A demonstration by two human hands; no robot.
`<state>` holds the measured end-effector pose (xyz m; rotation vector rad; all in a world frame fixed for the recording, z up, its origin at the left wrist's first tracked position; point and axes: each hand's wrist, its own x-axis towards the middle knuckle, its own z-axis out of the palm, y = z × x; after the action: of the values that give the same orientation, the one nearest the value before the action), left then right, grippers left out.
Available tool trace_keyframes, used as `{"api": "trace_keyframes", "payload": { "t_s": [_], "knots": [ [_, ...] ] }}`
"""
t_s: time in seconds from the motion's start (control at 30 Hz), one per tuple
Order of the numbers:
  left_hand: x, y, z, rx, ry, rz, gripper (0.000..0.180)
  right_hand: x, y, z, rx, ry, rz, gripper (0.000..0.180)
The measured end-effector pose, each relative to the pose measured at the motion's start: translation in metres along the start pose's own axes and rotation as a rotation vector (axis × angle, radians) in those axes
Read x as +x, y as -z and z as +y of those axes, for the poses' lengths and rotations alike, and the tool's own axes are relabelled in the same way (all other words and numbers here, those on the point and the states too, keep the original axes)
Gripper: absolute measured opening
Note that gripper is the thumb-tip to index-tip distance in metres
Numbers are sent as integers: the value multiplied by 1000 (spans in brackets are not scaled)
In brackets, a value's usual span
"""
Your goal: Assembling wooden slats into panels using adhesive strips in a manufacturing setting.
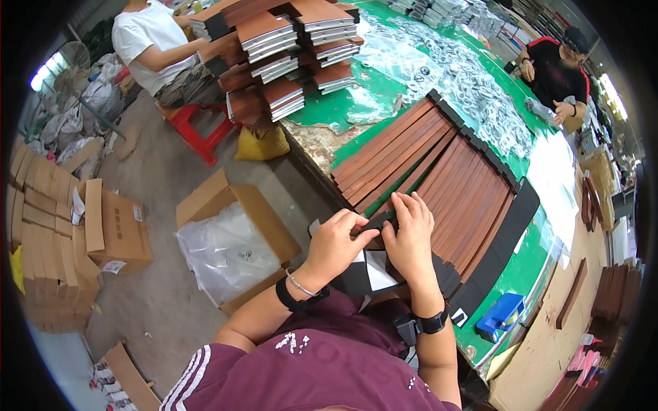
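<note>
Reddish-brown slats (pixel 473 185) with black ends lie side by side on the green tabletop, with a narrow gap in the row. At their near ends, my left hand (pixel 336 245) has thumb and index brought together at the edge of a small black end piece (pixel 381 220). From the other side, my right hand (pixel 409 236) touches the same piece with bent fingers and thumb. Their exact grip is partly hidden. Just below the hands, a white sheet (pixel 379 269) sits against something black at the table edge.
An open carton (pixel 274 222) lined with clear plastic stands left. Stacked brown panels (pixel 274 41) rise at the far left corner. Small clear packets (pixel 459 75) cover the far tabletop. A blue tape dispenser (pixel 504 316) stands near right. Two people (pixel 154 48) (pixel 558 68) are across the table.
</note>
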<state>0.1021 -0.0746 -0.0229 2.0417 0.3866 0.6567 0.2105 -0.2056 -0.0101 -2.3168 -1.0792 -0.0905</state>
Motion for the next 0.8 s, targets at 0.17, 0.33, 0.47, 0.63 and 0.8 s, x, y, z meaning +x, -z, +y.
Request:
{"api": "trace_keyframes", "payload": {
  "t_s": [0.17, 0.33, 0.47, 0.63, 0.8],
  "knots": [
    [16, 2, 7, 183, -21, -54, 30, -2, -2, -4, 15, -56, 53, 69],
    [22, 3, 12, 302, 14, -129, 29, -4, -5, -7, -24, -33, 94, 67],
    [22, 0, 12, 329, 13, -107, 27, -4, -5, -9, -40, -22, 94, 65],
    [22, -3, 12, 391, -31, -101, 26, -5, -5, -9, -50, -24, 93, 64],
    [22, -3, 15, 397, -9, -107, 27, -3, -5, -8, -60, -29, 96, 64]
  ]
}}
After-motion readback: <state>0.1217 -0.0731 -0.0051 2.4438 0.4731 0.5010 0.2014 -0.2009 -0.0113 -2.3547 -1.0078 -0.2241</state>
